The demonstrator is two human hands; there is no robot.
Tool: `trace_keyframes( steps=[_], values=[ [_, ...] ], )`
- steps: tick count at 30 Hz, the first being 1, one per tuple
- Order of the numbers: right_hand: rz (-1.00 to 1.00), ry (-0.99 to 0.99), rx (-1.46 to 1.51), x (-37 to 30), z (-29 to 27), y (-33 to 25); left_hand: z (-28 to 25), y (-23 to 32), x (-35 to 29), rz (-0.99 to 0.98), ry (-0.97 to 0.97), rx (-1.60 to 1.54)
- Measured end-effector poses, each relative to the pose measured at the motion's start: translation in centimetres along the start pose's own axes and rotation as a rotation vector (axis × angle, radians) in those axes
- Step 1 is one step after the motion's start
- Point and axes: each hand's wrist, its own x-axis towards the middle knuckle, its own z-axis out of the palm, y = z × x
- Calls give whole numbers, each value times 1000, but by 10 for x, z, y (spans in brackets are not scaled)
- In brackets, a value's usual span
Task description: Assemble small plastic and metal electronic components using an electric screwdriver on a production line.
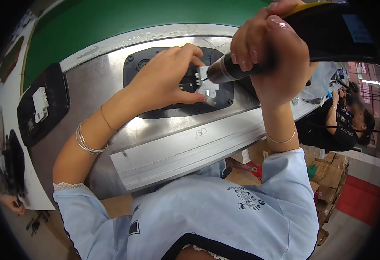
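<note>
My right hand [276,56] is wrapped around a black and yellow power screwdriver [227,69], tilted so that its narrow tip meets a white plastic bracket [208,86]. That bracket sits on a dark, rounded plastic panel [155,110] lying flat on the metal worktop. With thumb and forefinger at opposite ends of the bracket, my left hand [166,78] holds it against the panel. Part of the panel is hidden beneath my left hand and the tool. Whether a screw is under the tip I cannot make out.
A similar dark panel [47,106] with a white part lies to the left. Behind the worktop runs a green belt [125,19]; a metal rail [190,145] lines its near edge. Another person [343,117] works at the right, above cardboard boxes [330,177]. A hand [11,203] shows at far left.
</note>
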Motion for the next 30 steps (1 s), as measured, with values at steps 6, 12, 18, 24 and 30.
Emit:
trace_keyframes(
  steps=[6,12,18,24,30],
  values=[
    [25,1,-14,-2,6,9,2,0,0,33,29,-13],
    [15,-1,1,-2,7,12,2,-2,0,33,37,2],
    [42,7,-4,-5,9,8,3,-1,1,21,23,-20],
    [20,-73,-9,-3,3,14,2,0,1,15,-3,-17],
    [72,-9,19,-8,9,15,1,-3,1,51,-5,-13]
  ],
)
